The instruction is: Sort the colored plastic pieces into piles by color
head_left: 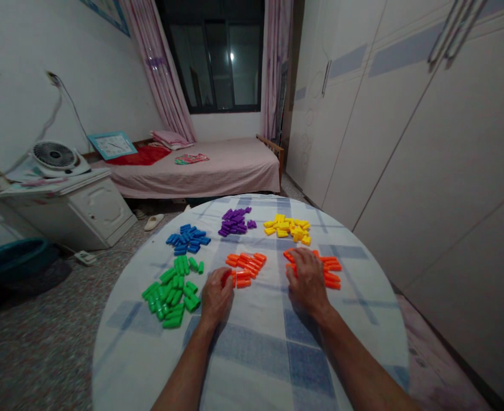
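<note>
Small tube-like plastic pieces lie sorted by colour on the round table. My left hand (216, 297) is curled at the near left edge of the middle orange pile (247, 265), thumb and fingertips closed around an orange piece that is partly hidden. Over the right-hand orange pile (331, 273) rests my right hand (307, 279), palm down with fingers apart, covering part of it. A green pile (172, 294) is left of my left hand. Farther back are the blue pile (187, 238), the purple pile (234, 221) and the yellow pile (286, 226).
A checked cloth covers the table (255, 371). Beyond it stands a bed (234, 165) below a window. White wardrobes (388, 142) line the right side. At left, a cabinet (93, 208) carries a fan (55, 157), and a dark teal tub (16, 257) sits on the floor.
</note>
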A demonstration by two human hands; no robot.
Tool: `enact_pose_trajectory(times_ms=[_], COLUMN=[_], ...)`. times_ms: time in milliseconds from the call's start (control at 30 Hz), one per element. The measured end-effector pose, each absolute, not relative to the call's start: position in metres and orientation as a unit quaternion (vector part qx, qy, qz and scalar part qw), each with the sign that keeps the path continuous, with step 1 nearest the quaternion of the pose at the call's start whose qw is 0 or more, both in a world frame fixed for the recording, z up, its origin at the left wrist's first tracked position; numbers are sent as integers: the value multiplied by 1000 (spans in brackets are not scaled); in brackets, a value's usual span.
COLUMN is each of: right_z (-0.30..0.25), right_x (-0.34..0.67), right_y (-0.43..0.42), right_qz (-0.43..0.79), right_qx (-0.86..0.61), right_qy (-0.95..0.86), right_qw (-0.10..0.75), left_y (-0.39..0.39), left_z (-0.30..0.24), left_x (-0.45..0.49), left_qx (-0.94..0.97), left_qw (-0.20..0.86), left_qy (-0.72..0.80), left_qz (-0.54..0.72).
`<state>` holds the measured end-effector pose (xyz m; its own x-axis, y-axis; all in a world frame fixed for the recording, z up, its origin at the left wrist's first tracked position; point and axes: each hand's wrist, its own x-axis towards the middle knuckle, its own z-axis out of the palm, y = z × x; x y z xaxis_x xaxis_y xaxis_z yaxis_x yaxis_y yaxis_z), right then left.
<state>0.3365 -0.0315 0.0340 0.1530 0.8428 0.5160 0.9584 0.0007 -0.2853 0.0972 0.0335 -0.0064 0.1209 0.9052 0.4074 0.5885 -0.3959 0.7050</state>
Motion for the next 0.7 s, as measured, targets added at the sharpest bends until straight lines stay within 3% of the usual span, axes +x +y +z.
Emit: enact_pose_trajectory(times_ms=[233, 400, 700], right_z=[17, 9, 19], right_x=[294, 293, 290], right_y=[-25, -16, -19], right_qz=[-17, 3, -2], right_qx=[-594, -590, -575], right_qy=[-765, -775, -770], right_qw=[249, 225, 276], left_y=[25, 26, 26], left_z=[0, 0, -1], left_x=[104, 104, 102], left_qx=[751, 730, 756], left_qw=[279, 257, 262], left_qy=[454, 475, 466], left_qz=[389, 419, 378])
